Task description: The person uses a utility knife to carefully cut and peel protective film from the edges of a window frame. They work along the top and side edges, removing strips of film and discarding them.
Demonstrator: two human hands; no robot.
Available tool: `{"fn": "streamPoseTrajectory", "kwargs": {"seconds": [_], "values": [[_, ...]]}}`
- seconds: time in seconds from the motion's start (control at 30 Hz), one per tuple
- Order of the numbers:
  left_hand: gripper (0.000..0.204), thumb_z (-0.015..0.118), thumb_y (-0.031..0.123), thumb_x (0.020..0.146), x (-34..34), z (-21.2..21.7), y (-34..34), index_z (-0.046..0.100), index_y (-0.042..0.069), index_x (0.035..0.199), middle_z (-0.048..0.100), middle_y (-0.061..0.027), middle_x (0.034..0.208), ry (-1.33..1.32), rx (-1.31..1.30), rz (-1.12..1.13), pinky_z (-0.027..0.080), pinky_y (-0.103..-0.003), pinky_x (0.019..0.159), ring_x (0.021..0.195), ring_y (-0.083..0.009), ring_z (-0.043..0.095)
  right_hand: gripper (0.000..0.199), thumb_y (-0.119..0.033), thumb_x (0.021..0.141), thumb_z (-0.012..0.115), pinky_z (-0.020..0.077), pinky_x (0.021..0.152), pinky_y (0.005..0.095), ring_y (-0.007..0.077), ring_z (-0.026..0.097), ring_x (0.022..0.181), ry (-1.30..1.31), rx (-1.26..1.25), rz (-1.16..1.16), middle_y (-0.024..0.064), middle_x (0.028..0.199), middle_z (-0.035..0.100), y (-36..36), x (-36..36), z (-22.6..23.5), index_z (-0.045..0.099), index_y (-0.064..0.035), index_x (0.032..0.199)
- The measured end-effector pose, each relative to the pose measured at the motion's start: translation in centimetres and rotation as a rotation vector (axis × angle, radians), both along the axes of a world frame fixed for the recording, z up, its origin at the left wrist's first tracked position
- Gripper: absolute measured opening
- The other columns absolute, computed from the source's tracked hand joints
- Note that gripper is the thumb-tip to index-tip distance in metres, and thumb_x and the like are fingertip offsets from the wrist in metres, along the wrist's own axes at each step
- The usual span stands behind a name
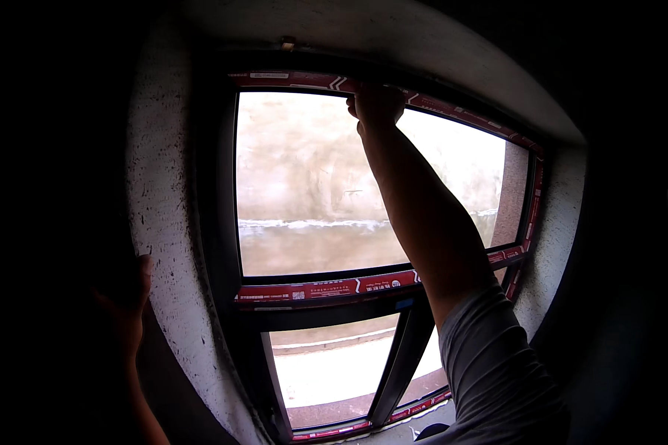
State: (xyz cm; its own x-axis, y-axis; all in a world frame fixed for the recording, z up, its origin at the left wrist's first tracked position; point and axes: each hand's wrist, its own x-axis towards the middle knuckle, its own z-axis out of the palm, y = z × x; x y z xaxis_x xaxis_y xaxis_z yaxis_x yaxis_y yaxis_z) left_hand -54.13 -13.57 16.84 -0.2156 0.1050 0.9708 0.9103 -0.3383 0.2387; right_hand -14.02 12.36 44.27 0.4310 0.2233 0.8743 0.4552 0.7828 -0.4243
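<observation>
My right arm reaches up across a dark-framed window. My right hand (pixel 379 105) is closed like a fist against the window's top rail, over the red printed protective film (pixel 304 79) stuck along it. The hand is dark, and whatever is in its fingers is hidden. Low at the left, my left hand (pixel 130 291) is up by the edge of the pale window reveal (pixel 159 178), its thumb stretched upward and apart. Shadow hides most of its other fingers. The large upper glass pane (pixel 312 170) lies behind my right forearm.
More red film covers the middle rail (pixel 326 291) and right-hand rail. Below are a narrow lower sash (pixel 334 371) and a pale sill (pixel 423 423). A small brownish block (pixel 287 44) sits on the upper reveal. Outside stands a blotchy light wall. Deep shadow surrounds the opening.
</observation>
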Motion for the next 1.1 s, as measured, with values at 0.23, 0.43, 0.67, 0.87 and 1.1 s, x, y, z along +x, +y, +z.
{"fn": "streamPoseTrajectory", "kwargs": {"seconds": [0.23,0.43,0.67,0.87,1.1], "values": [[0.094,0.072,0.058,0.087,-0.3,-1.2,0.7,0.032,0.007,0.155,0.048,-0.0219,0.147,-0.096,-0.056,0.129,0.055,-0.051,0.098,0.128,-0.0374,0.055,0.023,-0.029,0.092,0.063,0.0599,0.076,0.0376,0.0254,0.074,0.096,0.15,-0.048,-0.029,0.0086,0.104,0.075,0.4,-1.3,0.9,0.077,-0.0185,0.106],[0.094,0.071,0.061,0.086,1.5,0.4,-0.2,0.036,0.006,0.152,0.046,-0.0214,0.148,-0.052,-0.05,0.03,0.053,-0.049,0.1,0.132,-0.0371,0.052,0.027,-0.032,0.097,0.055,0.0593,0.078,0.0404,0.0265,0.073,0.099,-0.007,-0.253,-0.348,0.0099,0.107,0.075,0.2,0.5,1.4,0.075,-0.0174,0.108],[0.095,0.071,0.061,0.086,1.6,0.0,-1.3,0.036,0.003,0.152,0.047,-0.0228,0.146,-0.086,-0.121,0.139,0.053,-0.05,0.101,0.131,-0.0389,0.052,0.013,-0.018,0.093,0.061,0.0535,0.054,0.0259,0.0157,0.061,0.06,0.256,-0.005,0.686,0.006,0.077,0.064,-6.7,-1.4,-3.5,0.063,-0.0052,0.094],[0.091,0.071,0.059,0.087,1.3,0.3,-0.6,0.038,0.004,0.151,0.05,-0.0219,0.145,-0.005,-0.042,0.007,0.055,-0.048,0.098,0.129,-0.038,0.055,0.015,-0.016,0.095,0.06,0.0486,0.047,0.0265,0.0138,0.058,0.057,0.202,0.08,0.697,0.0065,0.074,0.062,-6.2,-0.4,-3.5,0.062,-0.0012,0.09],[0.09,0.07,0.057,0.088,0.6,-0.1,0.0,0.035,0.005,0.153,0.046,-0.0222,0.148,0.014,-0.001,0.02,0.053,-0.052,0.101,0.132,-0.0391,0.051,0.017,-0.019,0.098,0.059,0.0572,0.061,0.0307,0.0193,0.068,0.071,0.458,-0.097,0.631,0.0093,0.089,0.068,-4.1,0.7,-3.7,0.061,-0.0027,0.103]]}}
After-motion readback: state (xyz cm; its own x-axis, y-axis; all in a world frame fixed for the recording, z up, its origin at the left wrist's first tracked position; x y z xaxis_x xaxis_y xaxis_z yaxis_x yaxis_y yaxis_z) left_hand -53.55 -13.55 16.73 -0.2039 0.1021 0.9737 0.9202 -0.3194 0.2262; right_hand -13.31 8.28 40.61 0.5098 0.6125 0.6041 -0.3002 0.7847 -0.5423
